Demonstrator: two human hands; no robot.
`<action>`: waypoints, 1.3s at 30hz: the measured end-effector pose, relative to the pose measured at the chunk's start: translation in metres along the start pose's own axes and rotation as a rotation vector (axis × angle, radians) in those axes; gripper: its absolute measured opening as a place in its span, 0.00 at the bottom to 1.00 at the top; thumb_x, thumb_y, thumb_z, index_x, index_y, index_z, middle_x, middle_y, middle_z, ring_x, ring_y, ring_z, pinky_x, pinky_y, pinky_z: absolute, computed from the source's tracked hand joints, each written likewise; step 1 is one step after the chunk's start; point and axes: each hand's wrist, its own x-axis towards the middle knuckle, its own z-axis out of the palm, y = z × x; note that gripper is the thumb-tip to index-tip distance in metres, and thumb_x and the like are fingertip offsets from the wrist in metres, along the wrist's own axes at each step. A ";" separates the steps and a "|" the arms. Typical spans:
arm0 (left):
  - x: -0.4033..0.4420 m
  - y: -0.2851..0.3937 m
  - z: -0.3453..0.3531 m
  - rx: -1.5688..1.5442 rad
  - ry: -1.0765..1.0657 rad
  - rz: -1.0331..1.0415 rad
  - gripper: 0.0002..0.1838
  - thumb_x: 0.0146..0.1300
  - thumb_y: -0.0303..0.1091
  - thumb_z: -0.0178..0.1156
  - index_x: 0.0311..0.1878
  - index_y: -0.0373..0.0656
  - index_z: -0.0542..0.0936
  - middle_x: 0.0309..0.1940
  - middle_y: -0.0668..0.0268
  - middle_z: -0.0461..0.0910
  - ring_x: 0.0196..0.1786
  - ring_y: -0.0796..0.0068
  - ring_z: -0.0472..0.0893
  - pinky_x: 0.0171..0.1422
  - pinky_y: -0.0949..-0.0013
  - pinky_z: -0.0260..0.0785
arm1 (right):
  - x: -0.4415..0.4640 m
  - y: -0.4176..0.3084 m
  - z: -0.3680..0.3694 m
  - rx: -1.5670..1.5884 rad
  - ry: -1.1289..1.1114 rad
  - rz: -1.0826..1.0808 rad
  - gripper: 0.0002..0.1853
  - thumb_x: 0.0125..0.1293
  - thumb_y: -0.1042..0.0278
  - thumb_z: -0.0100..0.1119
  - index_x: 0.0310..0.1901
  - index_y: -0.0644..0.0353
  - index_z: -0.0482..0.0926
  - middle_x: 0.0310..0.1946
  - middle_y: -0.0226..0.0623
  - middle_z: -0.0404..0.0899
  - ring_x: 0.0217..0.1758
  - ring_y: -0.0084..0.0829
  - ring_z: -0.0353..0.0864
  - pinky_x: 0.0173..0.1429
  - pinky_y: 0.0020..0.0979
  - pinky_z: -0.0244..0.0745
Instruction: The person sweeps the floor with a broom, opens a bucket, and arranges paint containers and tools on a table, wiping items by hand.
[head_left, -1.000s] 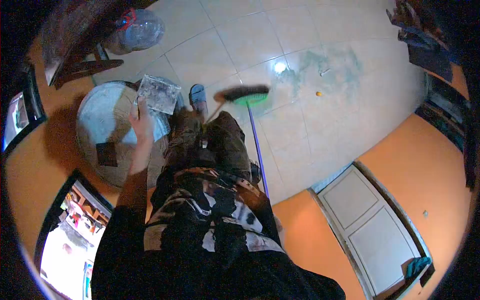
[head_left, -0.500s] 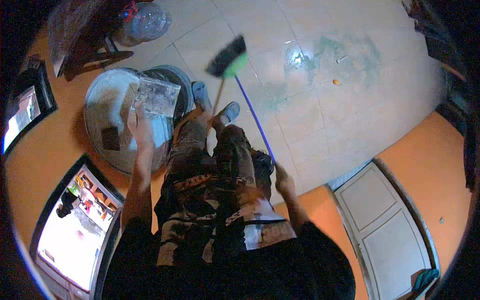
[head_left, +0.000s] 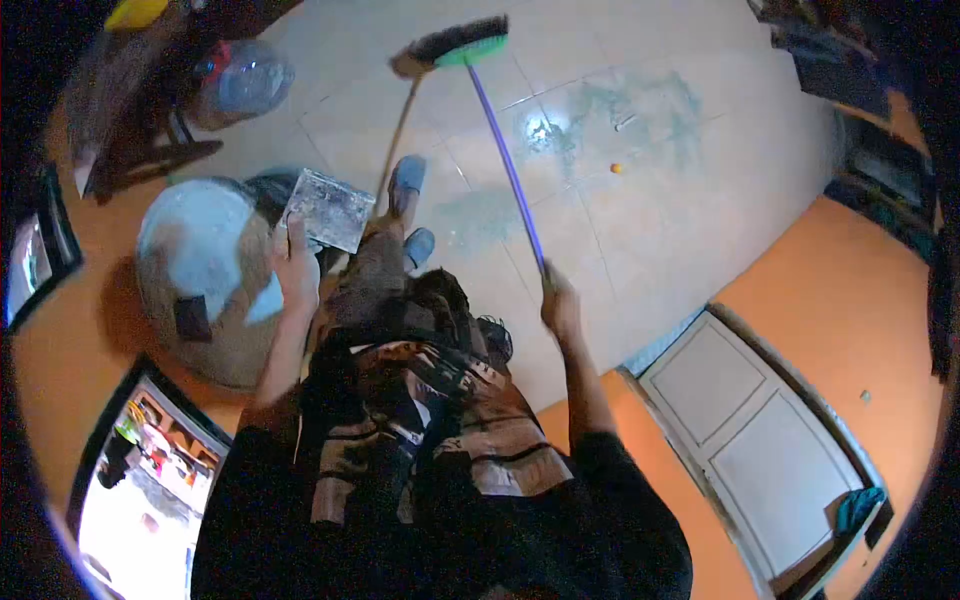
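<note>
My right hand (head_left: 560, 303) is closed around the purple handle of a broom (head_left: 505, 150). The broom's green head and dark bristles are at the far side of the tiled floor, beyond my feet. In my left hand (head_left: 295, 268) is a flat, grey, stained rectangular plate (head_left: 335, 212), gripped at its near left corner; its exact kind is unclear. That hand is above the right part of a large round container (head_left: 165, 300) with a pale top. An orange bit (head_left: 617, 168) and a small whitish piece (head_left: 626, 122) lie on the floor, right of the broom.
Greenish smears (head_left: 680, 110) mark the floor tiles (head_left: 700, 220). A large clear plastic bottle (head_left: 252, 82) lies at the upper left beside dark furniture. A closed white door (head_left: 755, 440) stands at the lower right. A bright doorway (head_left: 140, 520) is at the lower left.
The broom head has moved farther from my feet, and my right hand has moved forward with it. My left hand still holds the plate, now turned and more tilted. The camera view has shifted.
</note>
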 end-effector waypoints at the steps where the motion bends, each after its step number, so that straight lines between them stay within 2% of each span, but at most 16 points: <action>1: -0.004 0.018 -0.006 -0.028 -0.051 0.090 0.33 0.71 0.59 0.47 0.57 0.34 0.76 0.50 0.56 0.79 0.57 0.59 0.73 0.66 0.60 0.59 | 0.030 -0.027 -0.016 -0.047 -0.001 0.009 0.19 0.74 0.62 0.45 0.60 0.61 0.74 0.55 0.55 0.76 0.62 0.49 0.74 0.64 0.38 0.69; 3: 0.001 0.031 -0.005 -0.079 -0.007 0.085 0.29 0.73 0.54 0.46 0.57 0.35 0.76 0.48 0.59 0.80 0.53 0.65 0.75 0.61 0.64 0.63 | 0.086 -0.002 -0.008 -0.122 0.211 -0.288 0.21 0.74 0.58 0.46 0.62 0.58 0.73 0.39 0.51 0.83 0.41 0.45 0.84 0.46 0.39 0.79; 8: -0.023 0.086 -0.001 -0.186 -0.015 0.212 0.24 0.74 0.49 0.49 0.55 0.35 0.77 0.44 0.64 0.81 0.47 0.76 0.76 0.53 0.72 0.66 | 0.057 0.041 -0.033 0.246 0.007 0.141 0.24 0.74 0.51 0.45 0.66 0.51 0.70 0.11 0.24 0.60 0.09 0.18 0.58 0.12 0.25 0.57; 10: -0.033 0.091 -0.003 -0.125 -0.008 0.151 0.25 0.74 0.50 0.49 0.56 0.34 0.76 0.46 0.63 0.81 0.47 0.73 0.76 0.55 0.70 0.67 | -0.033 0.070 -0.035 0.264 -0.028 0.238 0.25 0.75 0.50 0.42 0.65 0.56 0.70 0.16 0.34 0.71 0.14 0.26 0.68 0.19 0.31 0.67; 11: -0.038 0.097 -0.007 -0.109 -0.013 0.174 0.26 0.74 0.50 0.49 0.56 0.34 0.76 0.47 0.62 0.81 0.47 0.71 0.77 0.55 0.68 0.67 | -0.078 0.109 -0.020 -0.012 0.056 0.089 0.29 0.74 0.48 0.40 0.64 0.64 0.70 0.38 0.47 0.81 0.33 0.32 0.80 0.36 0.33 0.75; 12: -0.033 0.112 -0.009 -0.094 -0.025 0.204 0.26 0.73 0.50 0.49 0.57 0.33 0.76 0.48 0.60 0.81 0.47 0.69 0.77 0.55 0.67 0.67 | -0.125 0.059 -0.040 0.407 -0.090 0.484 0.27 0.74 0.53 0.40 0.64 0.65 0.69 0.50 0.55 0.80 0.51 0.44 0.81 0.52 0.38 0.75; 13: -0.029 0.119 0.000 -0.082 -0.039 0.240 0.27 0.73 0.51 0.49 0.57 0.33 0.76 0.49 0.59 0.81 0.47 0.67 0.78 0.56 0.65 0.67 | -0.160 0.048 -0.050 0.179 0.049 0.097 0.28 0.75 0.49 0.40 0.63 0.67 0.68 0.52 0.56 0.77 0.54 0.44 0.78 0.57 0.36 0.73; 16: -0.046 0.150 0.025 0.002 -0.117 0.266 0.26 0.74 0.50 0.48 0.55 0.33 0.76 0.49 0.54 0.81 0.48 0.62 0.79 0.57 0.63 0.67 | -0.284 0.140 -0.046 1.271 0.044 0.713 0.21 0.73 0.74 0.43 0.65 0.67 0.69 0.61 0.44 0.73 0.61 0.34 0.75 0.66 0.29 0.68; 17: -0.053 0.169 0.016 -0.009 -0.177 0.242 0.26 0.74 0.50 0.48 0.55 0.33 0.76 0.48 0.54 0.81 0.48 0.62 0.79 0.57 0.63 0.67 | -0.298 0.075 -0.083 1.406 0.147 0.844 0.23 0.70 0.82 0.44 0.66 0.68 0.66 0.64 0.40 0.70 0.61 0.29 0.73 0.65 0.24 0.68; 21: -0.083 0.220 0.024 -0.010 -0.236 0.291 0.25 0.74 0.49 0.47 0.51 0.33 0.78 0.43 0.56 0.82 0.47 0.62 0.79 0.55 0.62 0.68 | -0.309 -0.060 -0.178 0.730 0.061 0.702 0.22 0.72 0.74 0.47 0.66 0.63 0.67 0.60 0.45 0.74 0.61 0.32 0.75 0.61 0.27 0.71; 24: -0.094 0.197 -0.004 0.084 -0.147 0.345 0.25 0.74 0.50 0.47 0.50 0.33 0.78 0.42 0.56 0.82 0.46 0.61 0.79 0.54 0.62 0.68 | -0.284 -0.043 -0.190 -0.008 0.071 0.211 0.20 0.73 0.68 0.48 0.64 0.62 0.70 0.55 0.56 0.77 0.59 0.41 0.78 0.60 0.36 0.72; 26: -0.115 0.232 -0.029 0.028 -0.142 0.322 0.25 0.74 0.50 0.47 0.49 0.32 0.78 0.41 0.54 0.81 0.46 0.60 0.78 0.54 0.62 0.67 | -0.207 -0.025 -0.194 -0.121 0.233 -0.156 0.20 0.72 0.68 0.48 0.62 0.64 0.71 0.54 0.60 0.76 0.58 0.49 0.78 0.61 0.40 0.71; 29: -0.071 0.228 -0.050 0.142 -0.057 0.204 0.25 0.74 0.50 0.47 0.48 0.32 0.77 0.39 0.53 0.81 0.44 0.60 0.77 0.54 0.60 0.67 | -0.033 -0.064 -0.200 -0.024 0.217 -0.140 0.19 0.70 0.69 0.45 0.60 0.65 0.72 0.54 0.60 0.75 0.58 0.54 0.76 0.60 0.43 0.71; 33: -0.075 0.228 -0.027 0.121 0.177 0.529 0.24 0.74 0.48 0.49 0.48 0.31 0.77 0.35 0.59 0.79 0.35 0.67 0.72 0.44 0.64 0.66 | 0.178 -0.059 -0.254 0.462 0.003 0.162 0.23 0.74 0.62 0.47 0.68 0.54 0.66 0.19 0.29 0.70 0.14 0.21 0.67 0.16 0.27 0.63; 35: -0.087 0.214 -0.020 0.022 0.140 0.315 0.24 0.73 0.48 0.50 0.57 0.34 0.75 0.39 0.63 0.80 0.43 0.73 0.75 0.48 0.66 0.67 | 0.221 -0.027 -0.248 0.546 0.005 0.095 0.21 0.74 0.59 0.46 0.65 0.56 0.69 0.18 0.32 0.72 0.14 0.23 0.69 0.16 0.29 0.65; 39: -0.168 0.228 0.012 -0.188 0.113 0.252 0.24 0.73 0.46 0.49 0.61 0.36 0.74 0.45 0.61 0.79 0.50 0.72 0.77 0.53 0.68 0.69 | 0.141 0.109 -0.209 0.285 0.119 -0.151 0.20 0.73 0.61 0.43 0.60 0.63 0.71 0.36 0.51 0.76 0.39 0.47 0.73 0.41 0.42 0.69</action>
